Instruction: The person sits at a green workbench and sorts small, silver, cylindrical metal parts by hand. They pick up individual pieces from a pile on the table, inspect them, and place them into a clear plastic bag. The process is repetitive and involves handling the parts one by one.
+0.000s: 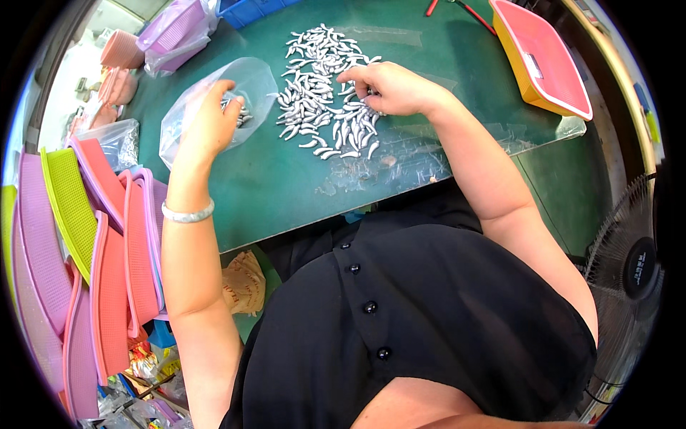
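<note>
Curved silver pieces (pixel 309 100) lie heaped on the green table (pixel 271 189), right hand (pixel 393 87) among them; its grip cannot be determined. Left hand (pixel 213 120), thumb and fingers parted, at clear plastic bag (pixel 256 77) holding similar pieces (pixel 245 114).

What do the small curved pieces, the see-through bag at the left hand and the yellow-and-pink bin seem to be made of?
Small curved pieces: metal or metal-coated plastic; silvery grey with bright highlights, core unclear.
See-through bag: most likely thin plastic film; translucent, soft and creased.
Yellow-and-pink bin: probably rigid moulded plastic; even colour, smooth walls, rounded rim.
</note>
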Demonstrator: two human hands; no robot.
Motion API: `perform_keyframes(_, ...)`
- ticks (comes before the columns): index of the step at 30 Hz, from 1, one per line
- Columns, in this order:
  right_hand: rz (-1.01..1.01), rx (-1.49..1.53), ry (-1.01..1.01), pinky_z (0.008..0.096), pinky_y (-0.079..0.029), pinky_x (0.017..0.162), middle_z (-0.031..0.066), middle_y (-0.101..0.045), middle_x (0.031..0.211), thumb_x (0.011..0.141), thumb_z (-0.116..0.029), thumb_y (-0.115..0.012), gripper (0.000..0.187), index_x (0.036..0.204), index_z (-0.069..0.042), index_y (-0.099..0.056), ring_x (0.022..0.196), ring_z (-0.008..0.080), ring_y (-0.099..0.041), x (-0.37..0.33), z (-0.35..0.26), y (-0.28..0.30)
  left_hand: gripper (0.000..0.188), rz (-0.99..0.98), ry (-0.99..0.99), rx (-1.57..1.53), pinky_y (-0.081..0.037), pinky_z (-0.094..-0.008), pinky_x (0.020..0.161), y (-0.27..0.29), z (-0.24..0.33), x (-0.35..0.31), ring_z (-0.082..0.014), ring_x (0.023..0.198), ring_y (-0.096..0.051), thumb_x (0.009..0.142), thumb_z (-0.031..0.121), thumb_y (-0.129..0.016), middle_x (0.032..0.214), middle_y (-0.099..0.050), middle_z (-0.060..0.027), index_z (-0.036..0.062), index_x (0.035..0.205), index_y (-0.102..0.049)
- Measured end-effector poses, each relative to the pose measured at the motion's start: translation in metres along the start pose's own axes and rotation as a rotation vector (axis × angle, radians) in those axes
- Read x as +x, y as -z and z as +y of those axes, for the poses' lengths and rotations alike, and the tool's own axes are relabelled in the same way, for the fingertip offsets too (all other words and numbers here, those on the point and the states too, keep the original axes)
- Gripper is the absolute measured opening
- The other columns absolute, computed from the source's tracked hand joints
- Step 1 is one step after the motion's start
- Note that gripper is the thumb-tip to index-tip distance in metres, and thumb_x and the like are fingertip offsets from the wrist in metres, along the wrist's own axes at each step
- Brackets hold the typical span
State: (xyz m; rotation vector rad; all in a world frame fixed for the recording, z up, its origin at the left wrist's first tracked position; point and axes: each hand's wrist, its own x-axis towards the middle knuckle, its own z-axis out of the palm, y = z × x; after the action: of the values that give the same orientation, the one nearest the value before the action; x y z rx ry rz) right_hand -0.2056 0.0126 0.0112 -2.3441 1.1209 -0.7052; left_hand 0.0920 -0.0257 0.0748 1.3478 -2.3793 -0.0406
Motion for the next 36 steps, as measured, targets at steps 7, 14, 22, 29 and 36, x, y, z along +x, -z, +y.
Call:
perform_keyframes(7,0.059,0.073,-0.072,0.028,-0.044,0.065,0.0057,-0.058,0.075,0.069,0.006,-0.052,0.046,0.113,-0.003,-0.05,0.068,0.0187,-0.055,0.0,0.002,0.0,0.019,0.042,-0.247,-0.102,-0.044,-0.037,0.074,0.004,0.05,-0.035,-0.032,0.083,-0.054,0.074,0.009,-0.06,0.089,-0.056,-0.0153,0.0003,0.09,-0.058)
perform_keyframes(14,0.166,1.01,-0.221,0.0234,-0.046,0.066,0.0056,-0.061,0.085,0.079,0.003,-0.052,0.039,0.118,0.0,-0.045,0.07,0.0107,-0.055,0.004,-0.006,0.004,0.023,0.089,-0.163,-0.498,-0.045,-0.027,0.061,-0.029,0.096,-0.053,-0.0187,0.069,-0.055,0.07,0.002,-0.064,0.083,-0.055,-0.009,0.0022,0.093,-0.058)
perform_keyframes(22,0.1,1.565,-0.156,0.0257,-0.048,0.071,0.008,-0.061,0.09,0.081,-0.004,-0.057,0.04,0.119,0.001,-0.043,0.074,0.0129,-0.059,0.005,-0.005,-0.003,0.021,0.22,-0.062,-1.033,-0.041,-0.0187,0.055,-0.081,0.11,-0.008,-0.0066,0.063,-0.048,0.071,-0.001,-0.064,0.078,-0.05,-0.0017,0.0029,0.091,-0.059)
perform_keyframes(29,0.213,1.455,-0.237,0.0241,-0.046,0.067,0.0066,-0.06,0.087,0.083,-0.007,-0.054,0.035,0.117,0.001,-0.046,0.076,0.012,-0.057,0.007,-0.009,-0.002,0.011,0.306,-0.166,-0.887,-0.039,-0.0183,0.055,-0.089,0.106,0.01,-0.0058,0.063,-0.048,0.074,0.0,-0.064,0.079,-0.051,-0.0015,0.0015,0.083,-0.059)
perform_keyframes(36,0.216,1.336,-0.291,0.021,-0.044,0.06,0.006,-0.058,0.083,0.081,-0.001,-0.054,0.034,0.114,0.003,-0.044,0.067,0.0106,-0.054,0.006,-0.011,-0.001,0.01,0.281,-0.148,-0.897,-0.037,-0.0179,0.055,-0.091,0.1,0.011,-0.0053,0.063,-0.047,0.075,0.0,-0.063,0.078,-0.05,-0.0008,0.0009,0.083,-0.058)
